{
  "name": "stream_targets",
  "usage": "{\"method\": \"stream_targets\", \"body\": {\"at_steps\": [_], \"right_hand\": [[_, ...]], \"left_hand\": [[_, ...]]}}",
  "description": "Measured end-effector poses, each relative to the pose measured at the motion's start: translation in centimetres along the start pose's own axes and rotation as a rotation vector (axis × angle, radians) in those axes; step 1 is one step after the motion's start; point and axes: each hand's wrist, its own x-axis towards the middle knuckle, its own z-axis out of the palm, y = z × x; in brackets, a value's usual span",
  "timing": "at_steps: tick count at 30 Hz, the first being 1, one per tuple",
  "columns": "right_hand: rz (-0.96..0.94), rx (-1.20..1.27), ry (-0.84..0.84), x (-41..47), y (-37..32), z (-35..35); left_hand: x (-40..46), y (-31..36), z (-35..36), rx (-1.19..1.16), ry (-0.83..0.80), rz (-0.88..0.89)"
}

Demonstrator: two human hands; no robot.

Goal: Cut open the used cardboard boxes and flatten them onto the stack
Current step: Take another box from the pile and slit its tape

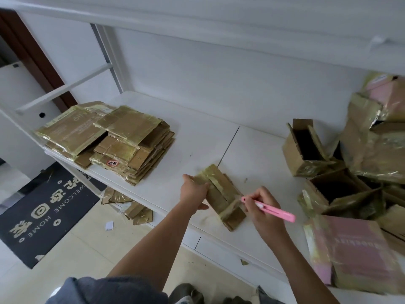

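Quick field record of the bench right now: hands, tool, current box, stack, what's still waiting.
left hand: grips the far end of the small box
right hand: holds the pink cutter, tip at the box's tape
small box: lying on the white bench
stack: flattened boxes, far left
waiting: open boxes piled at right

Small taped box (pixel 222 194) lying on white table (pixel 252 150), seemingly partly flattened, flat stack (pixel 109 137) sitting far left, uncut boxes (pixel 350 161) piling right, pink cutter (pixel 271 209) touching box
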Motion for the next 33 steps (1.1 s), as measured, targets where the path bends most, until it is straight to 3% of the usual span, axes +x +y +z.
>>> {"method": "stream_targets", "body": {"at_steps": [4,7,9,11,13,16,24,29,33], "right_hand": [[0.007,0.132,0.298,0.5,0.9,-2.1],[0.036,0.23,0.346,0.8,1.4,-2.5],[0.081,0.272,0.352,0.8,1.7,-2.5],[0.118,0.319,0.355,0.7,2.0,-2.3],[0.157,0.428,0.354,0.5,2.1,-2.0],[0.236,0.612,0.385,0.3,2.4,-1.7],[0.178,0.595,0.444,0.2,3.5,-0.2],[0.216,0.612,0.474,0.5,4.0,1.8],[0.197,0.572,0.476,1.6,3.9,2.2]], "left_hand": [[-0.4,0.0,0.1,0.31,0.082,0.041],[-1.0,0.0,1.1,0.501,0.152,0.075],[-1.1,-0.1,1.6,0.636,0.223,0.256],[-0.8,-0.1,1.8,0.759,0.13,0.543],[-0.4,0.1,1.4,0.849,-0.118,0.68],[0.5,-0.1,0.6,1.004,-0.329,0.648],[-0.6,-0.1,2.1,1.213,-0.129,0.732],[-1.3,-0.1,3.1,1.169,0.033,0.619],[-0.5,0.8,2.7,1.24,-0.024,0.661]]}}
